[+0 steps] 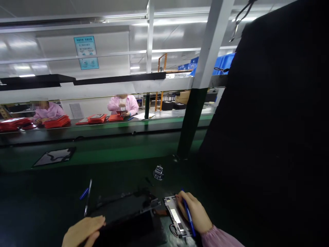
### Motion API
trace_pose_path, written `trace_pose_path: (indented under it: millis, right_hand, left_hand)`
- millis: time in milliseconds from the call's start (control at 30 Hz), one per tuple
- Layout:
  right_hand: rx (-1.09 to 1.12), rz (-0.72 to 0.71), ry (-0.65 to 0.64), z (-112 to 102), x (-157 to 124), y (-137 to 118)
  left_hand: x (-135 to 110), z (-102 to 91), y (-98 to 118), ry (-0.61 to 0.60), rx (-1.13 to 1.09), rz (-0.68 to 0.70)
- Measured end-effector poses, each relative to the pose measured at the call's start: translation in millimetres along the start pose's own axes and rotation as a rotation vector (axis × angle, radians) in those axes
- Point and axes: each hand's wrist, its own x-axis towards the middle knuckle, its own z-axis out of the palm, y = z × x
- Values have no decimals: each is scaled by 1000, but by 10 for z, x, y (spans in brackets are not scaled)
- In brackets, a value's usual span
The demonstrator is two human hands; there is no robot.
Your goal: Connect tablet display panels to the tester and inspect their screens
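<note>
My right hand (194, 212) is closed around a blue pen (189, 216) and rests on a small grey metal-backed board (176, 216) lying on the dark bench. My left hand (83, 231), at the bottom edge, lies with its fingers together on the left end of a flat black panel (125, 214). Whether those fingers grip the panel is hard to make out. The panel reaches across to the grey board.
Another blue pen (86, 196) lies left of the panel; a small shiny round object (158, 172) sits behind it. A green conveyor (108, 149) carries a dark flat panel (55, 156). Two people in pink coats (122, 104) work beyond at red stacks (56, 121). A large black mass (269, 120) fills the right.
</note>
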Motion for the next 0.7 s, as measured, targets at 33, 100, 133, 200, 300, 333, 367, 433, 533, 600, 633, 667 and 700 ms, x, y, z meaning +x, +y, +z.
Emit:
trace_pose_path:
  millis: [33, 100, 133, 200, 300, 333, 367, 433, 533, 600, 633, 667, 700]
  right_hand:
    - [-14, 3, 4, -5, 6, -4]
    - [-27, 12, 26, -17, 38, -63]
    - [-12, 16, 44, -20, 67, -122]
    - [76, 21, 92, -10, 154, -299]
    - [272, -5, 170, 68, 347, -645]
    - [318, -18, 187, 112, 422, -757]
    - [351, -31, 201, 162, 497, -858]
    - [379, -52, 246, 277, 633, -1012]
    - [357, -63, 355, 446, 759, -1110]
    - [321, -84, 427, 532, 773, -1096]
    - [310, -105, 434, 564, 761, -1070]
    - [303, -135, 419, 588, 741, -1035]
    - [303, -168, 376, 605, 715, -994]
  left_hand:
    - [103, -1, 6, 24, -42, -73]
    - [289, 39, -32, 60, -140, -231]
    - [372, 72, -70, 92, -188, -321]
    - [513, 143, -162, 183, -273, -496]
    - [662, 223, -262, 288, -384, -664]
    - [696, 237, -276, 306, -419, -693]
    - [722, 246, -281, 318, -446, -716]
    - [751, 255, -280, 326, -484, -756]
    - [702, 308, -317, 335, -514, -796]
    - [590, 407, -393, 380, -545, -788]
    - [514, 475, -440, 413, -573, -788]
    - [432, 552, -488, 451, -604, -799]
    - [351, 629, -530, 483, -637, -828]
